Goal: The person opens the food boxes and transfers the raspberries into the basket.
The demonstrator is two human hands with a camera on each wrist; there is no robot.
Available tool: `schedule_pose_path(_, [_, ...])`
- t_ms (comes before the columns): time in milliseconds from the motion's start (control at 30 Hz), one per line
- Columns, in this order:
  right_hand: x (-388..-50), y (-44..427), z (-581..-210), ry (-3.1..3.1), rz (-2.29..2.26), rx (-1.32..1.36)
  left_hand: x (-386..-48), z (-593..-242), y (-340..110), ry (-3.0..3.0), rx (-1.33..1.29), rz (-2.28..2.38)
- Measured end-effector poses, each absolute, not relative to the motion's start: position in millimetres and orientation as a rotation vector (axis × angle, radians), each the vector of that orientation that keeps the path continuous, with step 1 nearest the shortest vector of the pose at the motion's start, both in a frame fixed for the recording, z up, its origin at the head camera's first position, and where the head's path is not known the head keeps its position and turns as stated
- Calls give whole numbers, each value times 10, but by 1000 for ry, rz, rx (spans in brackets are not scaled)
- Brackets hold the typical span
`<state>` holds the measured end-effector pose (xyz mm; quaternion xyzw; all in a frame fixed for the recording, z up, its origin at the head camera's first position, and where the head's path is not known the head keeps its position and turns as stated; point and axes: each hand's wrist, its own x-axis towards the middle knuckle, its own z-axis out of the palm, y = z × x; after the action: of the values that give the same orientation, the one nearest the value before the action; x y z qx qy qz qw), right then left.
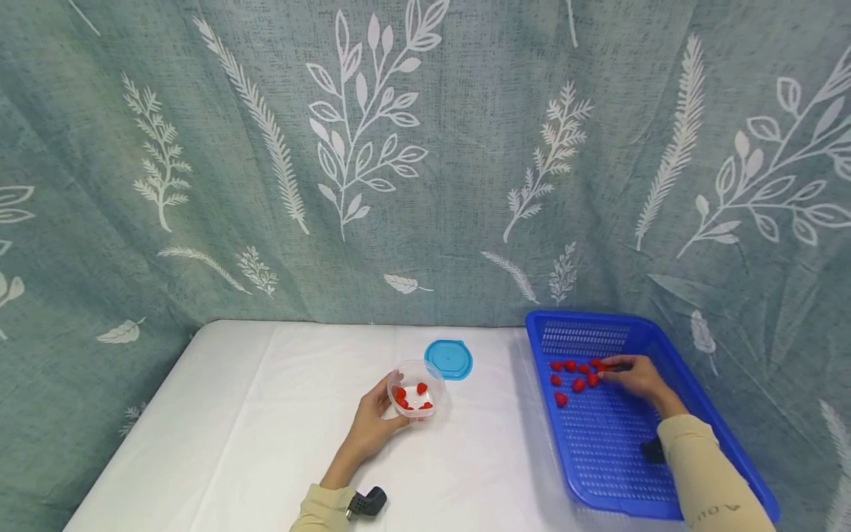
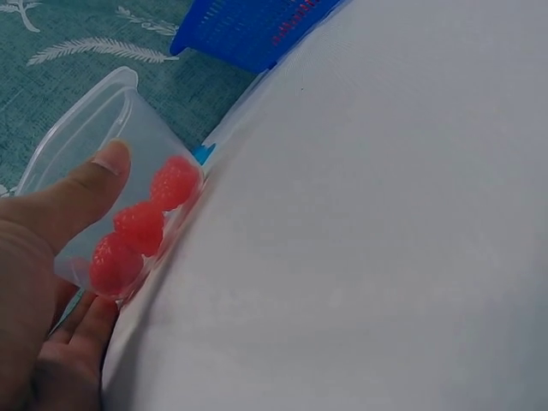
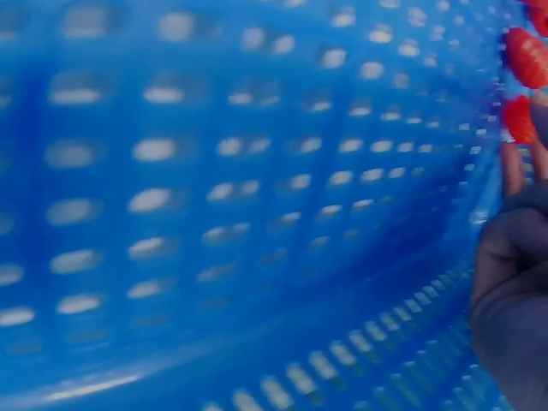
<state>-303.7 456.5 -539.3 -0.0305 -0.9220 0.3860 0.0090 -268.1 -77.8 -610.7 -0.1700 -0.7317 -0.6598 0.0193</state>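
Observation:
My left hand (image 1: 376,423) grips a clear plastic tub (image 1: 435,369) at its side, thumb along the wall in the left wrist view. Several red raspberries (image 2: 139,227) lie on the tub's bottom. Over in the blue basket (image 1: 618,473), my right hand (image 1: 638,377) has its thumb and fingertips at a raspberry (image 3: 517,120), seeming to pinch it; the fingertips are partly cut off in the right wrist view. More raspberries (image 1: 578,385) lie loosely around those fingers on the basket's floor.
A round light-blue lid (image 1: 449,360) lies flat on the white tablecloth (image 1: 266,414), just behind the tub. Raised walls surround the basket at the table's right side. A green leaf-patterned curtain (image 1: 452,222) hangs behind the table.

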Motion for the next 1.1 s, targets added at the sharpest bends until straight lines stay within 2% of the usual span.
schedule_pose_path(233, [-3080, 4266, -5009, -2791, 1228, -185, -2666, -6108, -801, -2266, -536, -2045])
schedule_pose_path(467, [-3025, 3725, -4293, -2665, 1364, 49, -2660, -6121, -792, -2273, -542, -2042])
schedule_pose_path(733, [-2706, 2965, -3566, -2636, 1489, 227, -2648, -6120, -782, -2264, -520, -2054])
schedule_pose_path(900, [-2519, 2508, -3373, -2530, 1633, 402, -2665, -6106, -777, -2271, -538, -2027])
schedule_pose_path(1100, [-2340, 2093, -3413, -2327, 1821, 569, -2674, -6094, -769, -2274, -567, -2019])
